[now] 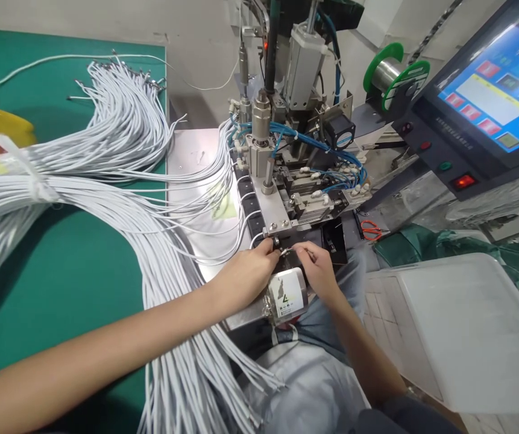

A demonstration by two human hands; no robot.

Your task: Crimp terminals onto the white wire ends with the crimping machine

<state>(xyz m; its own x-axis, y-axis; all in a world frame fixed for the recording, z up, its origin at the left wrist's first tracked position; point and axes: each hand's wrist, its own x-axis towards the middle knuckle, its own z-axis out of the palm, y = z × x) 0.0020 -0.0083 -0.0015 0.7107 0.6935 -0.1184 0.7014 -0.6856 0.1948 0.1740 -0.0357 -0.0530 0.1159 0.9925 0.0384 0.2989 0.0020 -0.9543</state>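
Watching from the side: both hands are up at the front of the machine (266, 208). Left hand (246, 276) has thumb and fingertips drawn in close by the front end of the dark block (252, 217); a white cable loops in right there. Can't tell if those fingers actually grip it, the hand covers the spot. Right hand (319, 272) is pinched, thumb against index, on a small pale cable end (286, 251) between the two hands. Detail too small to read.

Cable end sits just in front of the metal head, above the labelled container (289, 295), which is near the person's lap.

More white cables run across the light plate (191, 147) from the thick cable bundle (160, 259) on the green bench (91, 271). Bundle has a white tie (40, 184) around it; lower ends spill past the bench edge under the left forearm. A second heap of cables (119, 114) lies further back, dark tips bunched at the far end.

Right side: screen (498, 84) lit, blue, red lamp on below it. Green-flanged spool (392, 75) of silvery wire beside it. Red-handled tool (371, 229) lies behind the right hand, pale tray (476, 331) further right.
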